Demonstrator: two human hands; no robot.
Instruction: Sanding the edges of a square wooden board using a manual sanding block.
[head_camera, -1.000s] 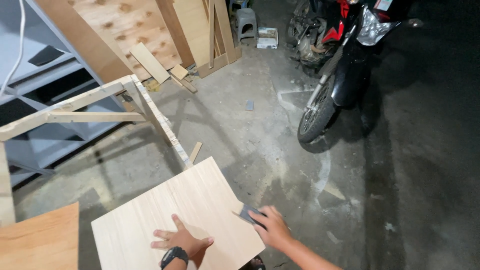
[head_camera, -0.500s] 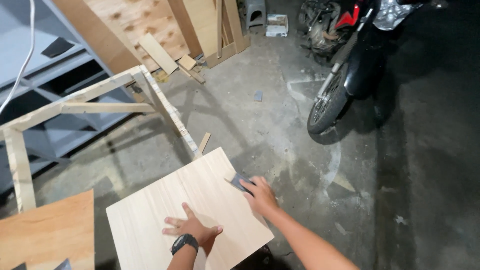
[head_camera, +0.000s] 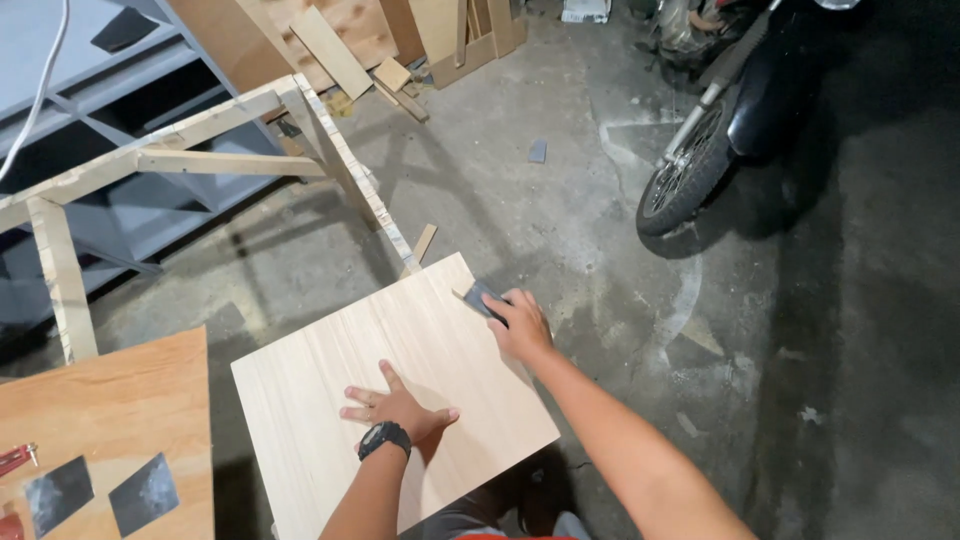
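Concrete workshop floor (head_camera: 560, 200) is filling the frame, a motorcycle (head_camera: 720, 120) parked upper right. Lower centre, the pale wooden panel (head_camera: 330, 370) is lying flat. The right hand (head_camera: 520, 325) is gripping dark sandpaper (head_camera: 482, 297) at the panel's right edge (running diagonally), while the left hand (head_camera: 395, 410) is pressing flat, fingers spread, mid-panel.

Bare concrete floor (head_camera: 560, 200) open beyond board (head_camera: 330, 370), wooden frame (head_camera: 200, 150) blocking left, motorcycle wheel (head_camera: 685, 180) right
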